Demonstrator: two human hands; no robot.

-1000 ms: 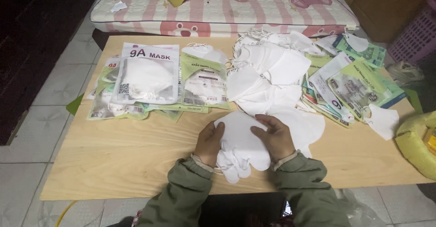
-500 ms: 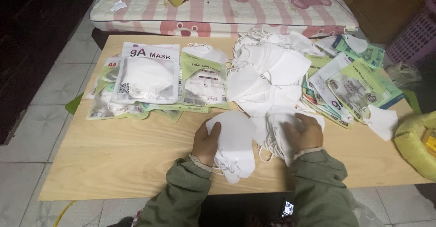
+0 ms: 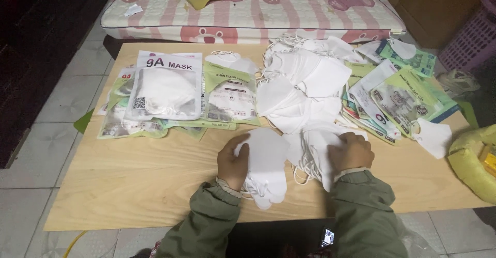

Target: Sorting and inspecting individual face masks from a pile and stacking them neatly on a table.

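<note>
Masks [image 3: 266, 167] stacked lengthwise toward person.

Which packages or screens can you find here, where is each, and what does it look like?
Clear mask pouch: table's far left, flat rectangle, white mask inside.
Green-and-white packet: beside it, flat.
Green printed packets: far right, fanned heap.
Small screen: bottom edge, dark, glowing.
</note>
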